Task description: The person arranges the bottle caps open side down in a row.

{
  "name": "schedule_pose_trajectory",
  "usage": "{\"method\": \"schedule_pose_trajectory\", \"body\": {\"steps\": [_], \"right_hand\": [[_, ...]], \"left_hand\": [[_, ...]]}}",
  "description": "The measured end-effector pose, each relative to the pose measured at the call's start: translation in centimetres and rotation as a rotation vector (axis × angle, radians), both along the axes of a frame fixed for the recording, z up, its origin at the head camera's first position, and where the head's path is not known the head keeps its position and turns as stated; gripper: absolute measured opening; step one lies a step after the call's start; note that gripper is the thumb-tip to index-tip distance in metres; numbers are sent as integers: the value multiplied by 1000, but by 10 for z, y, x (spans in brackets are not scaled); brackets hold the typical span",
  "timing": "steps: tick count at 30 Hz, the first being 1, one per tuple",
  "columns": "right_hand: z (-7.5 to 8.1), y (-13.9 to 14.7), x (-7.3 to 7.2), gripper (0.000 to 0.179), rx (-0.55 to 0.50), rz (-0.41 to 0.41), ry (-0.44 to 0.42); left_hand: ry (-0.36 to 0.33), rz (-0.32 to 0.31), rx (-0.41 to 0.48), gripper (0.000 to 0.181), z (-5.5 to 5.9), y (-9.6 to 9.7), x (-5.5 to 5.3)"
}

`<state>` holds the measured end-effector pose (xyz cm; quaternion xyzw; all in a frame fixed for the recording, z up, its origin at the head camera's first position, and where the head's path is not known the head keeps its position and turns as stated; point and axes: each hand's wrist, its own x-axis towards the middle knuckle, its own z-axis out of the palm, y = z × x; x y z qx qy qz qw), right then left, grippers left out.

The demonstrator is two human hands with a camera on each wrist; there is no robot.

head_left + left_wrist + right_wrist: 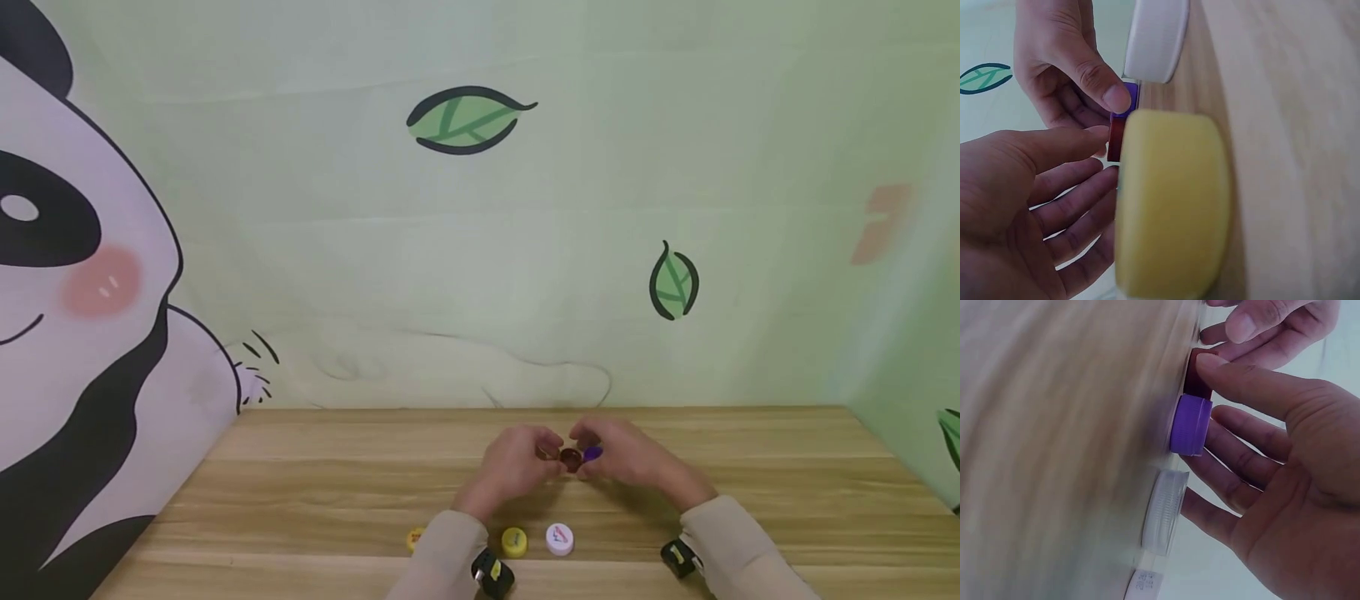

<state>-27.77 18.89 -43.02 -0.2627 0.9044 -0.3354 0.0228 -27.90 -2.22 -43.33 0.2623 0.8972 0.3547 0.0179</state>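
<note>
In the head view, my left hand point(517, 458) and right hand point(622, 452) meet on the table around a short row of bottle caps. The row has a gold-brown cap point(547, 452) at my left fingers, a dark red cap point(572, 460) in the middle, and a purple cap point(592, 452) by my right fingers. In the right wrist view, my right thumb presses the dark red cap's edge, with the fingers curved behind it and the purple cap point(1190, 425). My left thumb point(1088, 142) reaches the dark red cap's side, the other fingers spread loosely.
Nearer me on the wooden table point(300, 500) stand a yellow cap point(513, 542), a white printed cap point(559, 539) and another yellow cap point(415, 540) partly behind my left sleeve. A clear ribbed cap point(1166, 512) shows in the right wrist view. A printed wall cloth point(360, 250) rises behind.
</note>
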Motion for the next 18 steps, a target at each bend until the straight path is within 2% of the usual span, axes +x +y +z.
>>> {"method": "schedule_pose_trajectory", "body": {"steps": [13, 18], "right_hand": [[1, 1, 2, 35, 15, -58, 0], [4, -3, 3, 29, -23, -58, -15]], "left_hand": [[-41, -34, 19, 24, 2, 6, -1], [11, -29, 25, 24, 0, 1, -2]]}}
